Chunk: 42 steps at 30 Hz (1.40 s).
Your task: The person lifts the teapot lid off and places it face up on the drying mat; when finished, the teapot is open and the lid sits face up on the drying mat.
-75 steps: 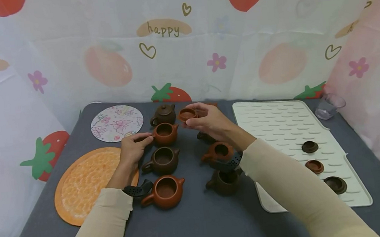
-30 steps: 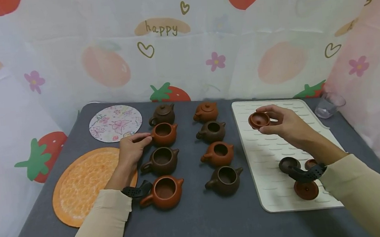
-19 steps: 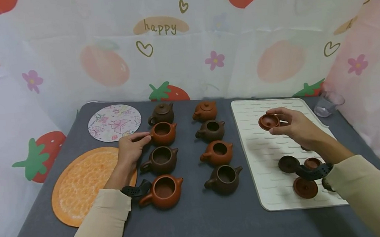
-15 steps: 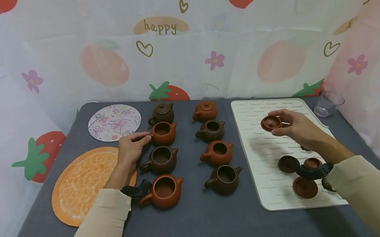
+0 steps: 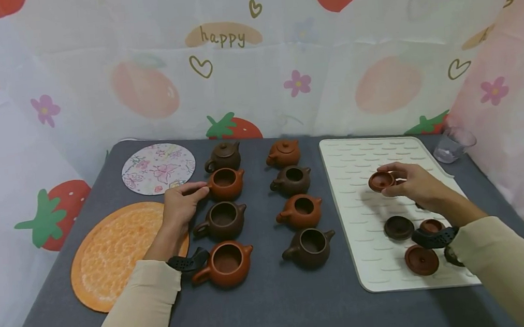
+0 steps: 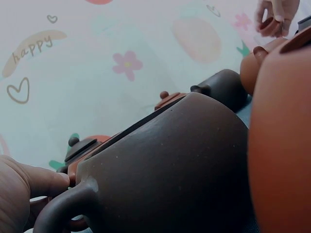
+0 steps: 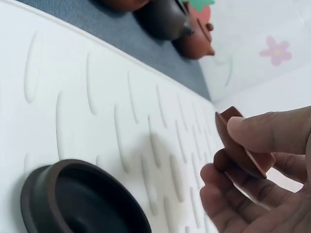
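Note:
My left hand (image 5: 178,210) pinches the handle of a reddish-brown teapot (image 5: 227,188), lidless, in the left column of pots. In the left wrist view, a dark teapot (image 6: 160,160) hides most of that pot. Over the white mat (image 5: 358,248), my right hand (image 5: 417,187) holds a reddish teapot lid (image 5: 379,181) between thumb and fingers, hollow side up. The right wrist view shows this lid (image 7: 239,145) above the mat with its knob toward the fingers. Nearer me, a dark lid (image 5: 399,228) and a reddish lid (image 5: 422,260) lie on the mat.
Two capped teapots, one dark (image 5: 222,156) and one reddish (image 5: 283,153), stand at the back of two columns of pots. An orange round mat (image 5: 111,260) and a floral round mat (image 5: 157,170) lie left. A clear cup (image 5: 452,145) sits back right.
My right hand has carried the reddish lid from beside the teapots rightward over the white mat, then lowered it slightly toward me. The left hand has stayed at the teapot handle.

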Tool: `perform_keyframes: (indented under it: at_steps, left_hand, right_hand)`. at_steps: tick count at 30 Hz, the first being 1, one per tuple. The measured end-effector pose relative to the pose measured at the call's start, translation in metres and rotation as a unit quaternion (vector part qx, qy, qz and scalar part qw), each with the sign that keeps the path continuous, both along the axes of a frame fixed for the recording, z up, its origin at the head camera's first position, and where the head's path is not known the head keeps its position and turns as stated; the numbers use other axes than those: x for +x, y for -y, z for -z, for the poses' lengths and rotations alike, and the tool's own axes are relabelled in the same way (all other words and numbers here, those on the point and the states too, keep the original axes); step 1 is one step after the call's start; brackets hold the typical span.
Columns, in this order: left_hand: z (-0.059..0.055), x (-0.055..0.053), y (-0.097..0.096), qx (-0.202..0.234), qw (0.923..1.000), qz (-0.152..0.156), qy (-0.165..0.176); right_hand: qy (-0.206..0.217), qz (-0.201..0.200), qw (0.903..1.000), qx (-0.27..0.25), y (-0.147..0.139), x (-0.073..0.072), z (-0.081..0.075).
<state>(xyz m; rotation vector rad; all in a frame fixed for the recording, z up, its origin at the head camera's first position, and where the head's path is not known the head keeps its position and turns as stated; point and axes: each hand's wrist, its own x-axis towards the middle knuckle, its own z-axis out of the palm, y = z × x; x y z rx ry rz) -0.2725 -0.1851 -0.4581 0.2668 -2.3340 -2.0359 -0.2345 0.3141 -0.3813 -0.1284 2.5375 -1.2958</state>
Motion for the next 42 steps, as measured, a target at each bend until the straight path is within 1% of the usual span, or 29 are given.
perform_keyframes:
  at_steps: [7, 11, 16, 24, 33, 42]
  left_hand:
    - [0.0, 0.0, 0.0, 0.0, 1.0, 0.001, -0.005]
    - [-0.001, 0.0, -0.001, 0.001, 1.0, 0.002, -0.005]
    - [-0.002, 0.0, -0.001, 0.0, 1.0, 0.0, -0.005]
    - [-0.001, 0.001, -0.001, 0.008, 1.0, -0.002, 0.0]
    - [0.0, 0.001, 0.0, 0.007, 1.0, -0.001, 0.002]
    - [-0.003, 0.002, 0.001, 0.009, 1.0, 0.0, 0.002]
  right_hand:
    - [0.014, 0.001, 0.9993, 0.034, -0.004, -0.004, 0.01]
    - [0.015, -0.008, 0.9982, 0.058, -0.005, -0.004, 0.015]
    - [0.01, -0.027, 0.9954, 0.091, -0.005, -0.004, 0.016]
    - [0.023, -0.029, 0.991, 0.129, -0.003, -0.005, 0.017]
    - [0.024, -0.023, 0.9905, 0.133, -0.003, -0.006, 0.021]
    - [0.017, -0.035, 0.9907, 0.131, -0.007, -0.003, 0.019]
